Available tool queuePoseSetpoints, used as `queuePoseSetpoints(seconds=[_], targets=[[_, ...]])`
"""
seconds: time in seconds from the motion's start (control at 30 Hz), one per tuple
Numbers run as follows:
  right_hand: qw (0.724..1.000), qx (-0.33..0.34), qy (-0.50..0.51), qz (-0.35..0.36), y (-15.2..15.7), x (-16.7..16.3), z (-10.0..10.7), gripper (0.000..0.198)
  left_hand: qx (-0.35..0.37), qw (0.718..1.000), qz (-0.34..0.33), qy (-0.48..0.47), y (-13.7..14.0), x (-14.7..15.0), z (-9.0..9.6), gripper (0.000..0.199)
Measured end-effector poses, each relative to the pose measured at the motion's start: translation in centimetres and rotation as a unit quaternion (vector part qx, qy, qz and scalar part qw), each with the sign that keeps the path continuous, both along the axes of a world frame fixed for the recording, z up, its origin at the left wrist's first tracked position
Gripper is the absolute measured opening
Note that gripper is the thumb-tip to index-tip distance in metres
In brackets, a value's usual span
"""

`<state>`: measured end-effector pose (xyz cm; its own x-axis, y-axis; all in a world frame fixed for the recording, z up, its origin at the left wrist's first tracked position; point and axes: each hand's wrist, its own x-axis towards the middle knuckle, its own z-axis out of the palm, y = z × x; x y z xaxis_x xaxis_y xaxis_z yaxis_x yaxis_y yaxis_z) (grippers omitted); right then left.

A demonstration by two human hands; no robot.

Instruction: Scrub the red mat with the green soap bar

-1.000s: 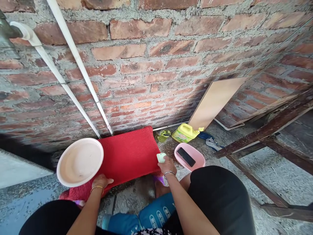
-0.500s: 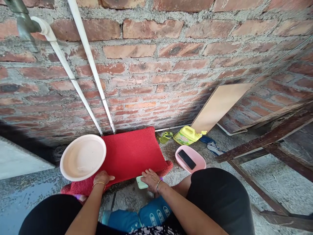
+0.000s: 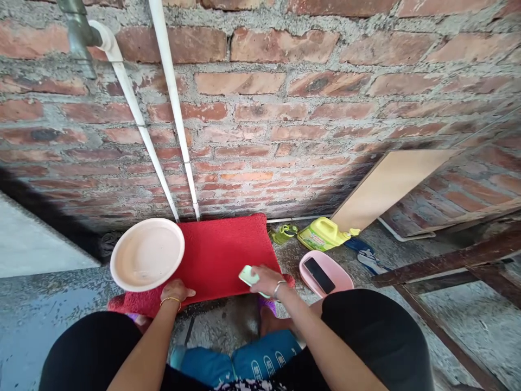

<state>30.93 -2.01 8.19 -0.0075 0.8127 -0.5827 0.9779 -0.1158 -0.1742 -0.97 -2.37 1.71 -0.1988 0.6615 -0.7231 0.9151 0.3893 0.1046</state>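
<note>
A red textured mat [image 3: 228,250] lies spread over a low support against the wall, its near edge hanging down. At that near edge my left hand [image 3: 176,291] is closed on the mat, thumb pointing right, just in front of a pale pink basin [image 3: 148,252]. The basin sits on the mat's left end with what looks like a little water in it. My right hand [image 3: 266,281] grips a pale green scrubbing brush [image 3: 247,275] over the mat's right front part. Its bristles are hidden from view.
Right of the mat, a small pink basin [image 3: 345,279] holds a dark phone [image 3: 320,276]. Behind it stand a yellow jug [image 3: 321,233] and a green container [image 3: 284,233]. A board [image 3: 391,187] leans on the wall. White pipes [image 3: 173,92] run down the bricks; wooden framing [image 3: 448,260] is at right.
My right hand has lifted the pale green scrubbing brush from beside the mat's front edge up over the red mat. My left hand stays at the mat's edge. The view has shifted slightly.
</note>
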Motion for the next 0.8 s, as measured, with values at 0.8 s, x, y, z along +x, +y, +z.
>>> queuePoseSetpoints(seconds=[0.8], targets=[[0.988, 0.134, 0.054, -0.052, 4.5, -12.2, -5.0, 0.048, -0.014, 0.996, 0.083, 0.017, 0.1, 0.9, 1.2, 0.062]])
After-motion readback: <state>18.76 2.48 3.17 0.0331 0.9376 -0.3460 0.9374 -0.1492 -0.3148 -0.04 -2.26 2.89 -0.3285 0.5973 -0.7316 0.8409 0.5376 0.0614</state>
